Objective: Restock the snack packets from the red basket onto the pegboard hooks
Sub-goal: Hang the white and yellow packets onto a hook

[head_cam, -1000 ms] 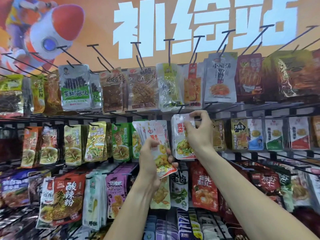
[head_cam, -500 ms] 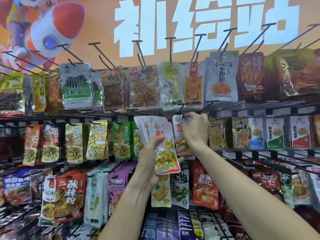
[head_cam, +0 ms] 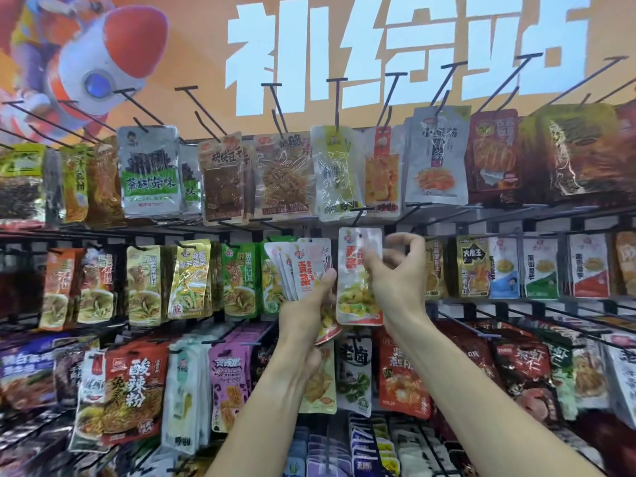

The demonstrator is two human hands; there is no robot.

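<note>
My left hand (head_cam: 309,304) grips a fanned stack of white snack packets (head_cam: 303,266) with orange lettering, held up in front of the middle row. Just to its right, one matching white packet (head_cam: 358,290) hangs upright from a black pegboard hook (head_cam: 358,214). My right hand (head_cam: 399,273) is at that packet's upper right edge. Its curled thumb and fingertips, blurred, pinch the packet there. The red basket is not in view.
Rows of black hooks carry many snack packets: a green one (head_cam: 241,280) left of my left hand, a yellow one (head_cam: 473,266) right of my right hand. Several bare hooks (head_cam: 337,98) jut out along the top, under an orange sign.
The single packet now hangs lower and straight on its hook. My right hand has slid from the packet's top to its right edge. My left hand has raised the fanned stack slightly.
</note>
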